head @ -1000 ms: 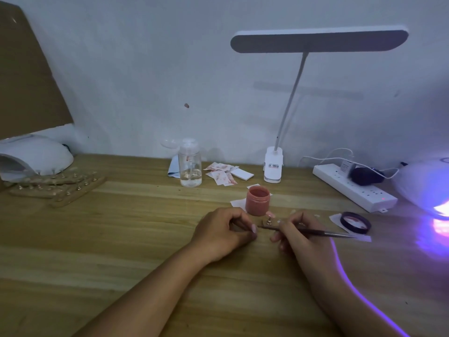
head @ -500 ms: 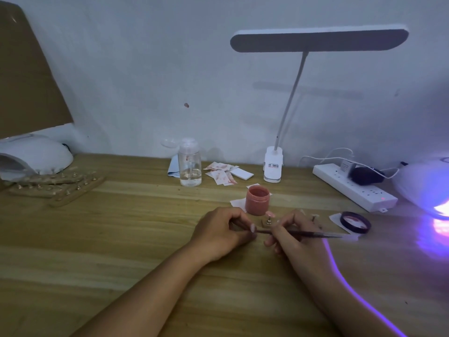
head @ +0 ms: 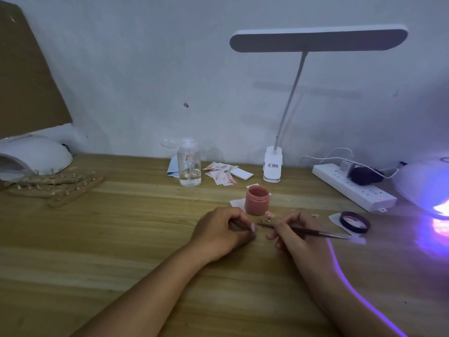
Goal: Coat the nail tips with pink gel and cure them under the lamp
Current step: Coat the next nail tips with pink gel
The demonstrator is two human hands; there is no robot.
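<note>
Head view: right hand [head: 294, 231] grips a thin dark brush [head: 315, 231], seemingly mid-coating; curled left hand [head: 222, 231] contents unclear; next, a steady stroke.

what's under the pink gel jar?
White paper sticks out from under the pink gel jar at its left and behind it. The jar covers the middle, so one sheet or two cannot be told.

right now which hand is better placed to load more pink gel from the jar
Right, probably. The right hand grips the brush, its tip close to the open pink jar just behind. The left hand lies curled on the table; whether it holds anything is hidden.
</note>
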